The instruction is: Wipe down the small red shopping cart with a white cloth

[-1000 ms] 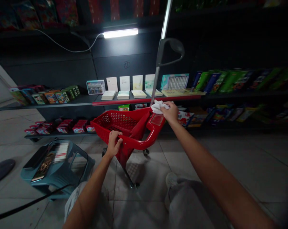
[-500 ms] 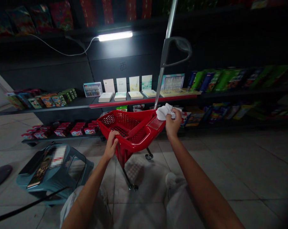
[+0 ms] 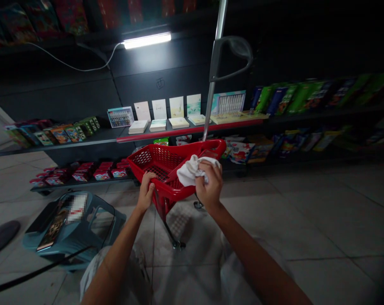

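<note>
One white cloth bulges out from the right fingers gripping it

This is a shop, seen from an aisle with a tiled floor. Beyond the right hand runs dark shelving, stocked in repeated rows as goods on sale are. Ahead of the left hand, thin booklets stand upright behind matching stacks. Farther to the left of that hand, small printed boxes stand in ranks, with red packages lined up on the shelf below. To the right of the right hand, green and blue bags stand side by side, above more printed packets. The red shopping cart beneath both hands fits a shop too.
</note>
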A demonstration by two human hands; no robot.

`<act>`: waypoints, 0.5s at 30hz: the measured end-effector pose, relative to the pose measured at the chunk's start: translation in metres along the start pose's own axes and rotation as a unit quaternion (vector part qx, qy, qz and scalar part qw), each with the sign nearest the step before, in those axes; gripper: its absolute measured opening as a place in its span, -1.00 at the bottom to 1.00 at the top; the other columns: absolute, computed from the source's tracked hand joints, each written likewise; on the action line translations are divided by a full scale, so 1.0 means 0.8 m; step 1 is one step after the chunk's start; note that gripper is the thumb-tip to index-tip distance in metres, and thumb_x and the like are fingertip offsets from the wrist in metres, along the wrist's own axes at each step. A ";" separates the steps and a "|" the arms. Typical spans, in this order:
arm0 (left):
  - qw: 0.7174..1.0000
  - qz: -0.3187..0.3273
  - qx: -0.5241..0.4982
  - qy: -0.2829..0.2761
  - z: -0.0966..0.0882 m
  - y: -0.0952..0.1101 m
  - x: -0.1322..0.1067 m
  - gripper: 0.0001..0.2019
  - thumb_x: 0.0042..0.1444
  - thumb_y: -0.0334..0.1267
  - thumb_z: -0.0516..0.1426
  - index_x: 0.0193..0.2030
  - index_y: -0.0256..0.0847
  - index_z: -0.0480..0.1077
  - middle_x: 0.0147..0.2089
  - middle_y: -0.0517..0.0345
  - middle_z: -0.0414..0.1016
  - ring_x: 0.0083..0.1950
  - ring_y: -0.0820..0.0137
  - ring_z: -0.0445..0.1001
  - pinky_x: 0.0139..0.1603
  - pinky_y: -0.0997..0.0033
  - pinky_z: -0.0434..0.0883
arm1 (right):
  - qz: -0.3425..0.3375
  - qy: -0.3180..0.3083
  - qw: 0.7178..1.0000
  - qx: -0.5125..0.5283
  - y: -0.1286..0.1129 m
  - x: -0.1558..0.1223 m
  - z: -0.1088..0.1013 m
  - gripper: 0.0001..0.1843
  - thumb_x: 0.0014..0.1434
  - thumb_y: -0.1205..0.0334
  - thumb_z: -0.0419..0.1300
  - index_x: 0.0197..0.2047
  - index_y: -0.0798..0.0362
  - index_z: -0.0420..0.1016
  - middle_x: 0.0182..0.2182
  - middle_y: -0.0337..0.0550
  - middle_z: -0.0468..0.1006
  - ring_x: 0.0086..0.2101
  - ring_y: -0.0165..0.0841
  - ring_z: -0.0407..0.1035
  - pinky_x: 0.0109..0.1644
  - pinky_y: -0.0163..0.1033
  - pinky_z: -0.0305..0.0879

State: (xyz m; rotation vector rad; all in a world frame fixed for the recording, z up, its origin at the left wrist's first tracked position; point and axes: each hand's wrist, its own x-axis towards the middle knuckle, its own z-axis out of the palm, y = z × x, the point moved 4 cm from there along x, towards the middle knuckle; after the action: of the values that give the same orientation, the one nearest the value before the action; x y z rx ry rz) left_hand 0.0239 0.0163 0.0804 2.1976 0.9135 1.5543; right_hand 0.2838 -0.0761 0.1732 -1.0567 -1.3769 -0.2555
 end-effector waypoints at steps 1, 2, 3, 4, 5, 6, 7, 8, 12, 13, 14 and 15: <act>1.000 -0.003 0.001 -0.001 -0.001 0.001 0.000 -0.58 0.45 0.13 -0.08 0.09 -0.11 0.39 0.10 -0.01 0.49 0.24 0.20 0.44 0.58 -0.11 0.07 | -0.015 -0.010 1.000 0.013 -0.009 -0.006 0.000 -0.69 0.18 0.30 0.04 -0.09 -0.12 0.51 -0.08 -0.08 0.60 0.00 -0.14 0.47 0.24 0.04 0.33; 1.000 -0.007 0.003 -0.001 -0.002 0.002 0.000 -0.57 0.45 0.15 -0.08 0.08 -0.11 0.39 0.09 -0.02 0.50 0.24 0.19 0.45 0.58 -0.12 0.07 | -0.024 -0.020 0.999 0.024 -0.014 -0.010 0.001 -0.69 0.18 0.30 0.05 -0.08 -0.12 0.51 -0.09 -0.09 0.60 -0.01 -0.14 0.47 0.23 0.04 0.34; 1.000 -0.012 0.003 -0.001 -0.003 0.004 0.000 -0.56 0.44 0.16 -0.07 0.08 -0.12 0.40 0.10 -0.03 0.50 0.24 0.19 0.45 0.58 -0.13 0.06 | -0.026 -0.027 0.999 0.031 -0.014 -0.013 0.001 -0.70 0.18 0.28 0.06 -0.07 -0.13 0.51 -0.09 -0.08 0.59 -0.01 -0.13 0.47 0.22 0.04 0.35; 1.000 -0.017 0.002 0.000 -0.004 0.005 0.001 -0.55 0.43 0.17 -0.06 0.08 -0.12 0.40 0.10 -0.03 0.51 0.25 0.18 0.45 0.59 -0.15 0.04 | -0.020 -0.025 0.999 0.033 -0.009 -0.014 0.001 -0.71 0.17 0.26 0.07 -0.07 -0.13 0.50 -0.09 -0.07 0.59 0.00 -0.12 0.47 0.22 0.05 0.36; 1.000 -0.021 -0.001 0.001 -0.005 0.007 0.002 -0.55 0.43 0.17 -0.05 0.08 -0.13 0.40 0.11 -0.03 0.51 0.26 0.17 0.46 0.60 -0.18 -0.01 | -0.006 -0.013 0.999 0.030 0.001 -0.013 0.000 -0.71 0.17 0.23 0.08 -0.06 -0.12 0.49 -0.09 -0.06 0.58 0.02 -0.11 0.46 0.23 0.06 0.35; 1.000 -0.025 -0.006 -0.001 -0.005 0.008 0.003 -0.56 0.42 0.16 -0.03 0.08 -0.13 0.40 0.12 -0.04 0.52 0.28 0.16 0.46 0.62 -0.21 -0.07 | 0.017 0.010 0.999 0.025 0.015 -0.010 -0.002 -0.71 0.17 0.20 0.08 -0.05 -0.10 0.48 -0.08 -0.04 0.56 0.03 -0.11 0.45 0.24 0.07 0.35; 1.000 -0.028 -0.012 -0.004 -0.005 0.011 0.004 -0.57 0.42 0.16 -0.02 0.07 -0.14 0.41 0.12 -0.04 0.52 0.30 0.14 0.45 0.62 -0.24 -0.13 | 0.045 0.041 0.998 0.019 0.033 -0.005 -0.005 -0.69 0.17 0.17 0.07 -0.03 -0.08 0.47 -0.06 -0.01 0.55 0.05 -0.10 0.44 0.25 0.08 0.34; 0.999 -0.032 -0.019 -0.007 -0.004 0.013 0.006 -0.57 0.41 0.15 -0.01 0.05 -0.14 0.42 0.12 -0.04 0.53 0.33 0.12 0.44 0.62 -0.28 -0.18 | 0.077 0.076 0.994 0.015 0.054 0.000 -0.008 -0.67 0.18 0.15 0.06 0.00 -0.05 0.44 -0.03 0.01 0.53 0.07 -0.10 0.43 0.26 0.09 0.33; 0.998 -0.046 -0.038 -0.016 0.002 0.020 0.012 -0.61 0.40 0.13 0.03 -0.01 -0.14 0.44 0.07 -0.03 0.56 0.42 0.05 0.37 0.61 -0.37 -0.26 | 0.190 0.169 0.967 0.026 0.145 0.013 -0.008 -0.58 0.14 0.07 0.07 0.05 0.01 0.37 0.03 0.06 0.49 0.10 -0.12 0.42 0.28 0.07 0.32; 0.998 -0.047 -0.041 -0.015 0.003 0.021 0.013 -0.62 0.40 0.13 0.03 -0.01 -0.13 0.44 0.06 -0.03 0.57 0.42 0.04 0.37 0.61 -0.37 -0.26 | 0.224 0.193 0.954 0.039 0.167 0.011 -0.005 -0.56 0.13 0.04 0.08 0.05 0.02 0.35 0.02 0.05 0.49 0.08 -0.14 0.43 0.27 0.06 0.32; 0.998 -0.046 -0.043 -0.012 0.005 0.021 0.013 -0.63 0.40 0.12 0.04 -0.02 -0.13 0.44 0.05 -0.02 0.57 0.42 0.04 0.38 0.61 -0.38 -0.27 | 0.265 0.226 0.936 0.054 0.188 0.006 0.000 -0.55 0.13 0.01 0.06 0.04 0.02 0.33 0.00 0.04 0.49 0.06 -0.15 0.44 0.25 0.06 0.34; 0.998 -0.045 -0.044 -0.011 0.007 0.021 0.013 -0.64 0.40 0.12 0.05 -0.02 -0.13 0.44 0.04 -0.01 0.57 0.41 0.04 0.39 0.60 -0.38 -0.28 | 0.307 0.255 0.914 0.069 0.204 -0.001 0.008 -0.55 0.13 -0.03 0.03 0.02 0.02 0.32 -0.03 0.01 0.50 0.02 -0.17 0.45 0.22 0.06 0.36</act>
State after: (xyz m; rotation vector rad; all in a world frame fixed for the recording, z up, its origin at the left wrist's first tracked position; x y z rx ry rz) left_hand 0.0365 0.0112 0.0956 2.0790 0.9079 1.4975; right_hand 0.3943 0.0170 0.0968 -1.1484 -0.5447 0.0384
